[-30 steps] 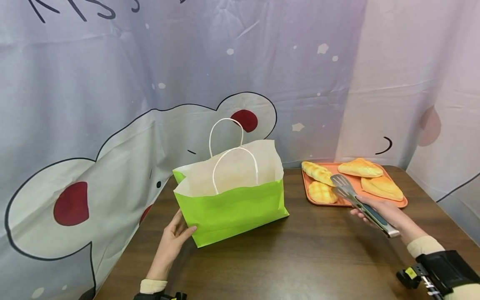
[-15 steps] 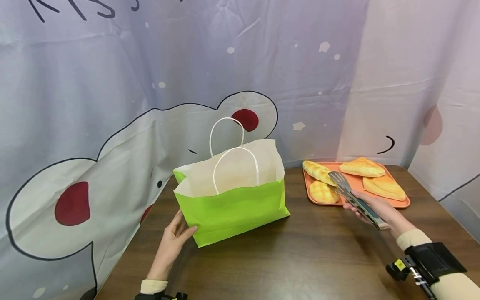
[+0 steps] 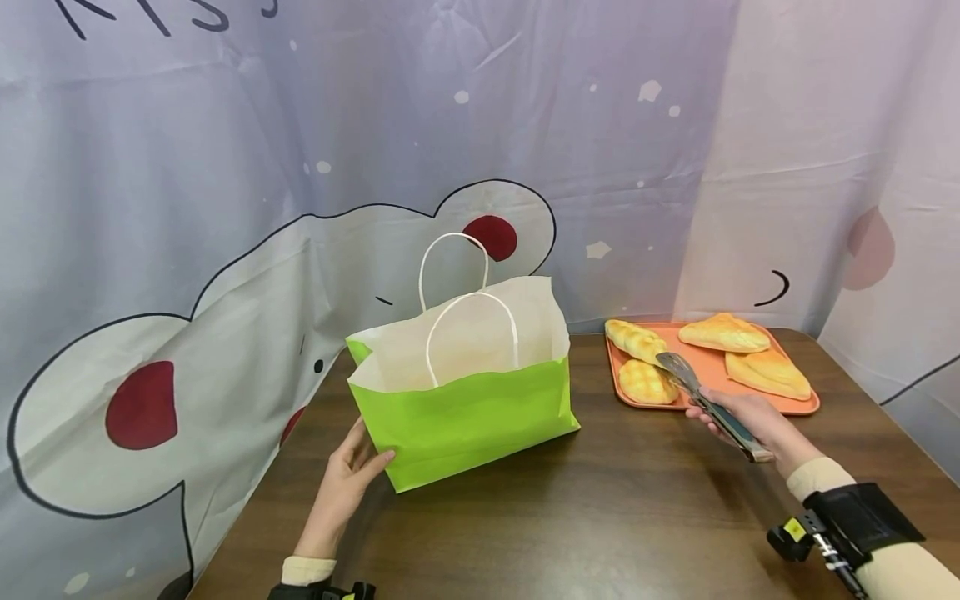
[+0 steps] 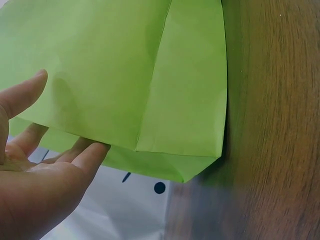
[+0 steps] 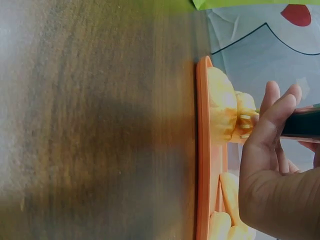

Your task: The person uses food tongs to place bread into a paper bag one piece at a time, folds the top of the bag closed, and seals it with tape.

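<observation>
A green paper bag (image 3: 465, 425) with white lining and white handles stands on the table, its top open. My left hand (image 3: 341, 492) holds its left front corner, thumb (image 4: 25, 92) over the front face and fingers (image 4: 92, 152) behind the edge against the side. My right hand (image 3: 753, 421) grips metal tongs (image 3: 708, 400) with dark handles. The tongs' slotted tips lie at the right end of a long ridged bread (image 3: 633, 340), beside a round scored bun (image 3: 647, 383). Whether they touch the bread I cannot tell. Both breads lie on an orange tray (image 3: 701, 375).
Two more breads, an oval loaf (image 3: 723, 333) and a flat triangular one (image 3: 768, 372), lie on the tray's right half. A wooden table (image 3: 540, 525) carries everything, with a patterned cloth (image 3: 600, 167) hanging behind it. Bare tabletop lies between bag and tray.
My right hand has moved slightly left with the tongs, whose tips have shifted left and down to the ridged bread and come closer together. The left hand and bag have stayed put.
</observation>
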{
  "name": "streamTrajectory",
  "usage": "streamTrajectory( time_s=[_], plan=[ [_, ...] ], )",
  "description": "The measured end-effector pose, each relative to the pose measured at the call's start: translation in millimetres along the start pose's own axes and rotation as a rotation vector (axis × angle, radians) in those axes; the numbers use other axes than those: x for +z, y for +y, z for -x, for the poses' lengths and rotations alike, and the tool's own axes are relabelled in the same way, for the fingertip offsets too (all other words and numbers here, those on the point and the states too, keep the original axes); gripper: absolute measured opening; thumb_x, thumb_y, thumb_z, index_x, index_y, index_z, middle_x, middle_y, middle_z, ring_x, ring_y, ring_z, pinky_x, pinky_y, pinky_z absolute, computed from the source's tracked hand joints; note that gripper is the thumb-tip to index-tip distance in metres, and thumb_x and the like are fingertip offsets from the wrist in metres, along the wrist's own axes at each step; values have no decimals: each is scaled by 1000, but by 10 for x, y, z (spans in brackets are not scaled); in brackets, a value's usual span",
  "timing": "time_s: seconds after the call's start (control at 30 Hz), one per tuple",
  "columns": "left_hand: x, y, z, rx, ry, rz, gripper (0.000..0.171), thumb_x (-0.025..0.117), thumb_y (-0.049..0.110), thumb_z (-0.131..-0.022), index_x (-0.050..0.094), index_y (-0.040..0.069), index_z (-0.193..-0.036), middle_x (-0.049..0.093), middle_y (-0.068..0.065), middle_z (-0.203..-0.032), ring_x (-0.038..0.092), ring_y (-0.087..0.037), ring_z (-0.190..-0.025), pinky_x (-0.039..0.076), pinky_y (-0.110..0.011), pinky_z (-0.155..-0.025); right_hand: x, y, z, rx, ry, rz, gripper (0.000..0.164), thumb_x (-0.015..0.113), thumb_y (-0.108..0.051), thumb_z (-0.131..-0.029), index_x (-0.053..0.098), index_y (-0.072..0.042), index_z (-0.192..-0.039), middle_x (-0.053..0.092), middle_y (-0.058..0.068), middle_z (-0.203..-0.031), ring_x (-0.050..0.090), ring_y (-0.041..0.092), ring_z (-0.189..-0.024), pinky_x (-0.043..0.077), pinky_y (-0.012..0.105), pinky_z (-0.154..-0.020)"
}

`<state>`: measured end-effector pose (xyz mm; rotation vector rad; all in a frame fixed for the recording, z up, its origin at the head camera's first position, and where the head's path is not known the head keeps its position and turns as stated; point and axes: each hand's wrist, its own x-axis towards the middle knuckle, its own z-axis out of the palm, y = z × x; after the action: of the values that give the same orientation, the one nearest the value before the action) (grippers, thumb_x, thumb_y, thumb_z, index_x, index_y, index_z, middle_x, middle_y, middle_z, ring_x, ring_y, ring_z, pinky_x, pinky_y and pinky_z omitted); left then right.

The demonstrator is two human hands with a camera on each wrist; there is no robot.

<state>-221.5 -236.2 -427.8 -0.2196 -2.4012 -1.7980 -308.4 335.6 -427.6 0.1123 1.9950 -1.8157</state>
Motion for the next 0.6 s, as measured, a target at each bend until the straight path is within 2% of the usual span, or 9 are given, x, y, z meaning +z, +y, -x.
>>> streamTrajectory(
  time_s=[0.07,0.27,0.43,0.6],
  plan=[
    [4,3,0,-1,-1,2,76,63,10,-98,19,2,-159,6,-19,-167,14,-49,-151,23,-57,-117,5,4,10,-3,21,-9,42,46,-42,-105,58,-8,-126,78,-8,-92,69,0,-72,60,21,-69],
    [11,7,-2,-3,1,6,75,63,10,-97,20,2,-159,6,-20,-167,15,-48,-151,23,-57,-117,16,-22,58,-37,85,-27,48,50,-40,-104,51,1,-131,77,-10,-86,69,0,-71,60,22,-67],
    [10,5,4,-6,0,8,76,63,10,-97,19,2,-159,6,-20,-167,14,-48,-151,23,-58,-118,7,-65,118,-75,100,-16,32,51,-37,-104,60,-10,-117,77,-10,-86,70,1,-71,59,22,-66],
    [9,3,10,-7,-1,18,76,63,10,-97,18,1,-159,6,-20,-167,13,-49,-151,21,-61,-118,2,-100,196,-125,79,-129,19,53,-30,-104,68,-18,-101,78,-4,-88,70,2,-71,59,22,-65]
  ],
)
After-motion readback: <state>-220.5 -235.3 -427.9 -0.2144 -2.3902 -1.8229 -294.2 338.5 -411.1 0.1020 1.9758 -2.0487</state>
